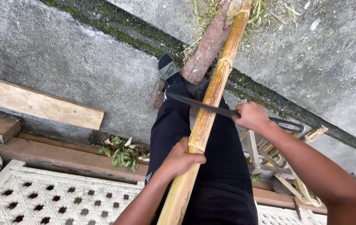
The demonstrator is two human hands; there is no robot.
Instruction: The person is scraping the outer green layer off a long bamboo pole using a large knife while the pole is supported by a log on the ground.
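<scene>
1. Two bare hands worked one long yellow-brown bamboo pole (206, 116): the left hand (181, 159) wrapped its fingers tight round the pole near a joint.
2. The right hand (251, 116) was closed on the handle of a dark long-bladed knife (199, 105), whose blade lay across the pole.
3. The pole ran over the person's black-trousered legs (224, 166), its far end beside a reddish-brown log (207, 46) on the grey concrete ground (61, 54).

no packages, labels, signs, screens
</scene>
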